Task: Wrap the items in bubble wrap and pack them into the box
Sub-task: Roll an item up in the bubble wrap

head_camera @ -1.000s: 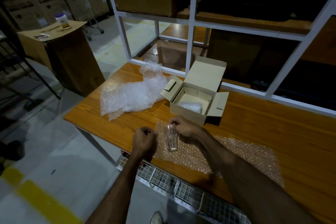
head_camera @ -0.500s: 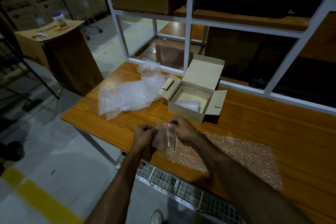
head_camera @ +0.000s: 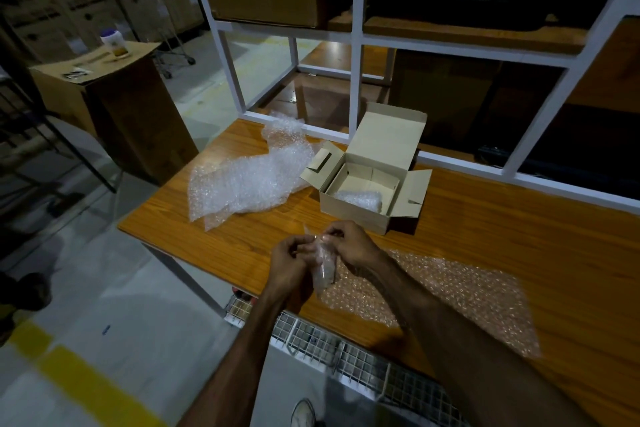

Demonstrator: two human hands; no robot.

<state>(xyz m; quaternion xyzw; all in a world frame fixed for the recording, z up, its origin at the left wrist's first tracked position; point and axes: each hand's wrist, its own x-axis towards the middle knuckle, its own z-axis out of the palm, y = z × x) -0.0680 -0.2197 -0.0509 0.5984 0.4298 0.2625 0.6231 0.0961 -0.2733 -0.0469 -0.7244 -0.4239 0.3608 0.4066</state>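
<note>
Now both hands meet above the near table (head_camera: pixel 519 239) edge, pinching wrap around an upright glass (head_camera: pixel 325 269). Left hand (head_camera: pixel 289 262) curls on the wrap at the glass's left; right hand (head_camera: pixel 353 246) pinches the wrap at its top right. From the grip, the sheet (head_camera: pixel 450 291) spreads rightward, flat. Beyond the grip sits the open box (head_camera: pixel 360 215), a wrapped bundle (head_camera: pixel 360 199) inside. Far left of it lies loose wrap (head_camera: pixel 242 184).

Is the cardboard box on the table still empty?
No, the open cardboard box already holds one bubble-wrapped bundle lying at its bottom.
</note>
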